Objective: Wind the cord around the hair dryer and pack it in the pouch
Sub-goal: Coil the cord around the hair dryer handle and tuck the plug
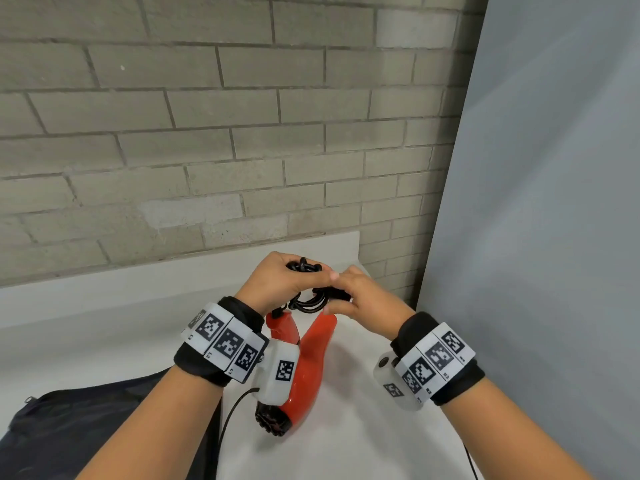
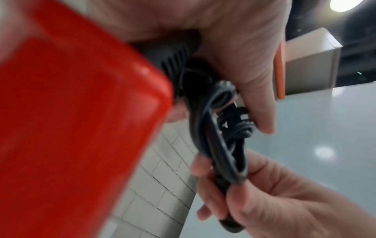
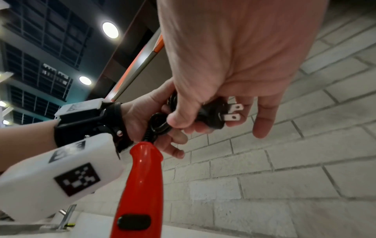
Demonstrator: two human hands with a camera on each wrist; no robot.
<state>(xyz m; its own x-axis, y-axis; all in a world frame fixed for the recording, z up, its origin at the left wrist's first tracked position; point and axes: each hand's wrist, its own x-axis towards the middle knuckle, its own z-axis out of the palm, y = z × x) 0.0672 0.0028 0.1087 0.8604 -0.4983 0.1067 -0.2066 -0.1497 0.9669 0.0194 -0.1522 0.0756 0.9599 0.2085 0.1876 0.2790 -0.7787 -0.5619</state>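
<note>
Above white table [image 1: 363, 427]: red hair dryer [image 1: 313, 355] upright, left hand [image 1: 280, 282] clenched on coiled cord [image 1: 308, 301], right hand [image 1: 360, 299] pinching plug [image 3: 213, 116], pouch [image 1: 86, 424] lower left; loops likely unravelling if grip slackens.

A gray brick wall [image 1: 207, 133] is standing behind a white table [image 1: 104, 323]. A smooth pale gray panel [image 1: 554, 202] is leaning on the right. Round ceiling lights [image 3: 110, 30] are shining up high.
</note>
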